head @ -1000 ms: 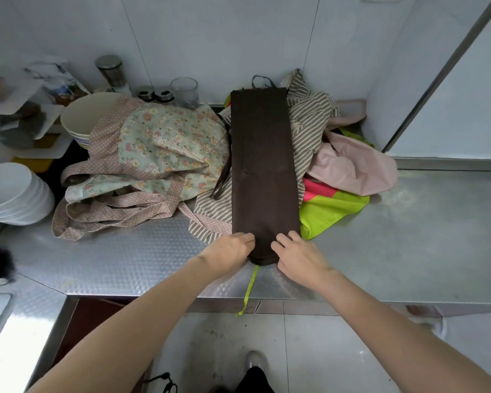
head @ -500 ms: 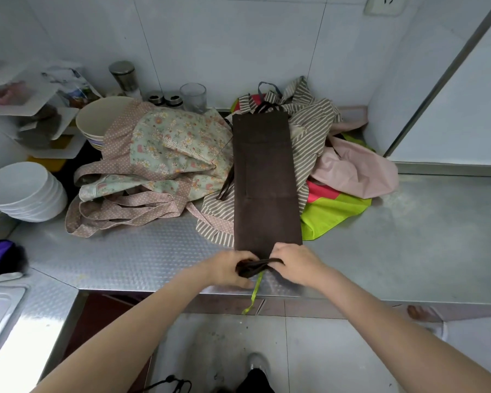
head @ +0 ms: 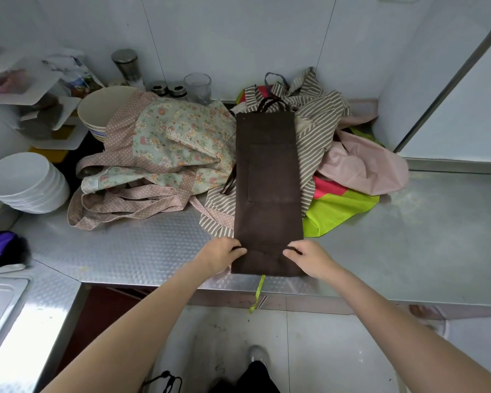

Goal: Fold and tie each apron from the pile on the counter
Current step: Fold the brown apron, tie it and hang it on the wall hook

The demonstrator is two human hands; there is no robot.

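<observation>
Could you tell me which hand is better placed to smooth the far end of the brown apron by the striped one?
Right, marginally. Both the left hand and right hand pinch the brown apron at its near end; the striped apron lies right.

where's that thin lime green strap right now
In the head view, the thin lime-green strap hangs over the steel counter's front edge, just below the folded dark brown apron's near end, between both hands.
</observation>
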